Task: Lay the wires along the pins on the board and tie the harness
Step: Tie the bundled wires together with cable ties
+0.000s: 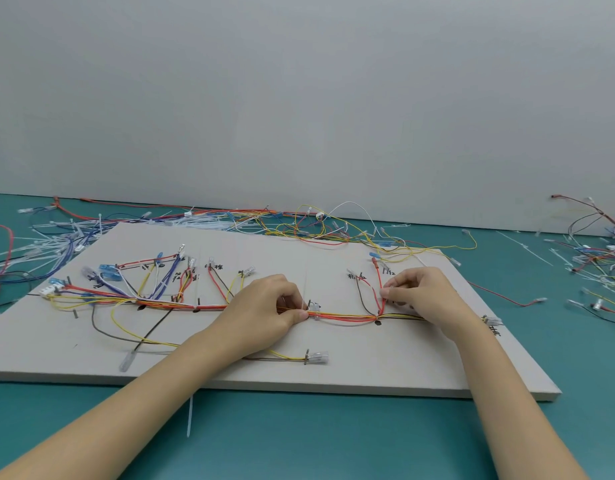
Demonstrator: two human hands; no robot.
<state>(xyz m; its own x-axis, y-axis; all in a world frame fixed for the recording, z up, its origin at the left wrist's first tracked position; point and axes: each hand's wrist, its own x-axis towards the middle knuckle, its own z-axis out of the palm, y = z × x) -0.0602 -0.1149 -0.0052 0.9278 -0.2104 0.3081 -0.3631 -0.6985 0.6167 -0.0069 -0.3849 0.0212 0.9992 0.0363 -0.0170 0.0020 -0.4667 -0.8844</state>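
A grey board (368, 368) lies on the teal table with a harness of red, yellow, blue and brown wires (344, 317) laid along its pins. My left hand (264, 306) pinches the wire bundle near a pin at the board's middle, beside a white cable tie head (314, 308). My right hand (423, 292) pinches a red wire (378, 282) that branches up from the bundle. Blue and clear terminals (108, 271) fan out at the left of the board. A clear terminal (318, 357) sits on a pin near the front.
Loose wires and white cable ties (56, 237) lie piled behind the board along the grey wall. More wires (600, 258) are heaped at the right. One cable tie (189, 415) lies on the teal table (299, 438) before the board's front edge.
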